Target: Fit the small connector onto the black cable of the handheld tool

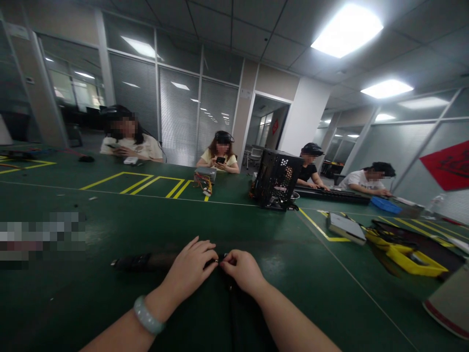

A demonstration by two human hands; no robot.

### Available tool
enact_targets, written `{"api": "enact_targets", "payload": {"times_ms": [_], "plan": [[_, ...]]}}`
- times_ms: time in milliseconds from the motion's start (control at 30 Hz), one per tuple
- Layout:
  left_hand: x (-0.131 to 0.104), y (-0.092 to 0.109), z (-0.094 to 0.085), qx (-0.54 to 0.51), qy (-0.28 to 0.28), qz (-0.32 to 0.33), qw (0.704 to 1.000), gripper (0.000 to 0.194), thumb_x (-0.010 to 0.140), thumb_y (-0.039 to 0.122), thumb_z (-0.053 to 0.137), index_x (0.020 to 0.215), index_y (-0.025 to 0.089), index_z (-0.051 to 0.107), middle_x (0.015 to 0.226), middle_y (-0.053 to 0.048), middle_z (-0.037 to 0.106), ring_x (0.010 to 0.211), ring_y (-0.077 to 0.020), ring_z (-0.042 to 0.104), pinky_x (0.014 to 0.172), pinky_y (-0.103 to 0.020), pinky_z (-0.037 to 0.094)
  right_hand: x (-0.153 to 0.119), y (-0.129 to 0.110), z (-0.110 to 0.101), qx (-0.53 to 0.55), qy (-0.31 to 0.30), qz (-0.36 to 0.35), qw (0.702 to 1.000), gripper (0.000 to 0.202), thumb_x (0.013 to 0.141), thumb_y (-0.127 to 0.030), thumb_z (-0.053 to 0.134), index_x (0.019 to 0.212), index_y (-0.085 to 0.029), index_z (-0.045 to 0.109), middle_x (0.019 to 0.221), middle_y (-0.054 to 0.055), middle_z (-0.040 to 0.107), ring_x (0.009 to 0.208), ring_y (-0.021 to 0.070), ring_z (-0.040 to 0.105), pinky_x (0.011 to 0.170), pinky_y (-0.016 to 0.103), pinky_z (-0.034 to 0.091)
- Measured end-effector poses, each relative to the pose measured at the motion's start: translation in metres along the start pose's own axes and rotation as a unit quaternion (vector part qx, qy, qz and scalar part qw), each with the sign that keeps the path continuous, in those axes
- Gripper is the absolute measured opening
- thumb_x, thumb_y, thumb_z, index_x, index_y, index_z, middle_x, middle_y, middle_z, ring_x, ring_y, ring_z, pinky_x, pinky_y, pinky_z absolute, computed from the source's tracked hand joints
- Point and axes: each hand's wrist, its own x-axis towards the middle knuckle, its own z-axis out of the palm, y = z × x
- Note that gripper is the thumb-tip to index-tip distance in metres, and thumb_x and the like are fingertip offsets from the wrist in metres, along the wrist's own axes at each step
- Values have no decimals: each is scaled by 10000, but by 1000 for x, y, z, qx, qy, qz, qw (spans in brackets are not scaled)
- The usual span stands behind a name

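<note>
An elongated dark tool (137,262), like an electric screwdriver, lies on the green table (110,313), its dark body running under my left hand (194,264). My left hand rests over its right end, thumb and index finger pinched near a tiny shiny piece too small to name. Close beside it, my right hand (244,271) has its fingers curled together in a pinch at the same spot. A thin dark cable (230,313) runs down from between the hands toward the table's near edge. Exactly what the fingertips hold is too small to make out.
A black computer case (276,178) stands beyond my hands, with a power supply (205,173) to its left. At right are a silver drive (346,227), a yellow tray (415,261), a blue tray (386,204) and a pale cylindrical object (452,303). Several people sit across the table.
</note>
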Motion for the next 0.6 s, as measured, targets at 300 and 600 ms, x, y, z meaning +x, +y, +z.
{"api": "enact_targets", "payload": {"times_ms": [300,600], "plan": [[0,7,-5,-11,8,5,1000,106,885,283,529,929,246,618,1133,-15,646,1096,-210,581,1073,-472,352,0,-1,0,-16,5,1,1000,110,801,-290,652,785,-187,685,724,-7,686,633,120,584,561,196,360],[0,9,-3,-19,5,9,1000,112,872,209,515,929,251,602,1125,-3,639,1093,-201,576,1082,-471,337,0,-1,0,-10,8,3,1000,109,801,-291,649,794,-188,685,735,0,687,635,124,589,570,201,372]]}}
